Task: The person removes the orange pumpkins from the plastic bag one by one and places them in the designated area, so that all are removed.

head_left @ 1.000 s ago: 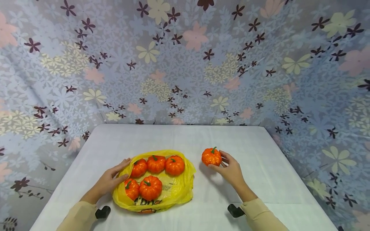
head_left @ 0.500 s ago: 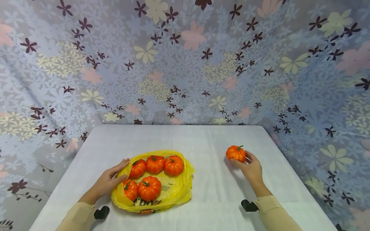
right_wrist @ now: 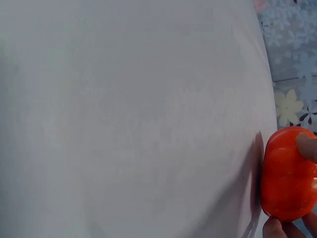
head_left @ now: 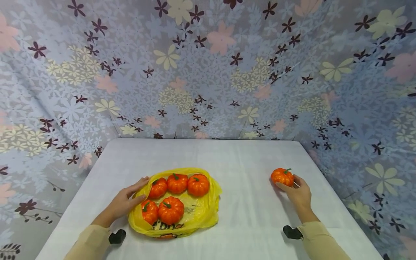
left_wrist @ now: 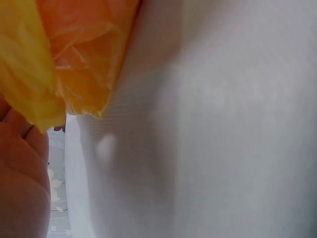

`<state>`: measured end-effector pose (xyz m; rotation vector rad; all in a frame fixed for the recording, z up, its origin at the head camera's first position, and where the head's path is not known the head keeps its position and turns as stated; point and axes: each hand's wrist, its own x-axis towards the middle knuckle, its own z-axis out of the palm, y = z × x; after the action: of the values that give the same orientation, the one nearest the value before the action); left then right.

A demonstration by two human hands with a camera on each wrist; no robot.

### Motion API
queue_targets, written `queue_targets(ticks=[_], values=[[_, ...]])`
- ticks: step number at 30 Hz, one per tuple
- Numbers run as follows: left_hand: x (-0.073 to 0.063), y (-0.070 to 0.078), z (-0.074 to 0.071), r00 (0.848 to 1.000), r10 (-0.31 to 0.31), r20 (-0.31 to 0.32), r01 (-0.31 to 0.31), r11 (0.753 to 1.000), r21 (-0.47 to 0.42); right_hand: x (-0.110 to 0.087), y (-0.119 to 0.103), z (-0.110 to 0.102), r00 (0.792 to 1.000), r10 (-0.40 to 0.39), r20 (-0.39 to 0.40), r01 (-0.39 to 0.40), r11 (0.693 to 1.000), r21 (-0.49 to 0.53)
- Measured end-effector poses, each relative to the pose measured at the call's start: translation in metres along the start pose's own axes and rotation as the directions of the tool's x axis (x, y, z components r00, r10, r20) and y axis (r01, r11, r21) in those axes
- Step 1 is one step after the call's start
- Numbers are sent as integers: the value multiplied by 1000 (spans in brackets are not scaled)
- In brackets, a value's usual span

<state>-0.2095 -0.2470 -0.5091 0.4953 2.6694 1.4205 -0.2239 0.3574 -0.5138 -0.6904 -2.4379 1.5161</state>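
Observation:
A small orange toy pumpkin point(head_left: 282, 177) with a green stem is in my right hand point(head_left: 299, 195), at the right part of the table. Thumb and fingertips hold it from its right side; the right wrist view shows the pumpkin point(right_wrist: 288, 173) between thumb and fingers, its shadow close by. Whether it touches the table I cannot tell. My left hand point(head_left: 125, 200) holds the left rim of a yellow plastic bag point(head_left: 203, 213), thumb and fingers spread along it. Inside the open bag sit several more pumpkins point(head_left: 171, 210). In the left wrist view, bag film point(left_wrist: 29, 64) partly covers the fingers.
The table point(head_left: 243, 224) wears a white cloth. Behind it and at both sides hangs a flower-patterned curtain point(head_left: 208, 72). A black device point(head_left: 117, 237) is at the left wrist and another black device point(head_left: 292, 232) at the right wrist.
My right hand has carried the pumpkin rightward, away from the bag, and slightly nearer to me in the last half second. My left hand and the bag have stayed in place.

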Motion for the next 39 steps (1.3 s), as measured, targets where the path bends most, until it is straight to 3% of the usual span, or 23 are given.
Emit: queue_targets(ticks=[18, 22, 28, 39], values=[[0, 0, 1, 1000, -3, 17, 3, 1000, -19, -2, 12, -8, 999, -37, 11, 37, 998, -56], [1, 1, -1, 1000, -20, 18, 20, 1000, -21, -1, 4, -11, 992, -126, -18, 124, 987, -102], [2, 3, -4, 1000, -9, 16, 9, 1000, -10, 4, -23, -18, 958, -280, -60, 269, 951, -154], [4, 2, -7, 1000, -1, 18, 1, 1000, -23, 0, -58, -4, 923, -383, -33, 377, 920, -110]])
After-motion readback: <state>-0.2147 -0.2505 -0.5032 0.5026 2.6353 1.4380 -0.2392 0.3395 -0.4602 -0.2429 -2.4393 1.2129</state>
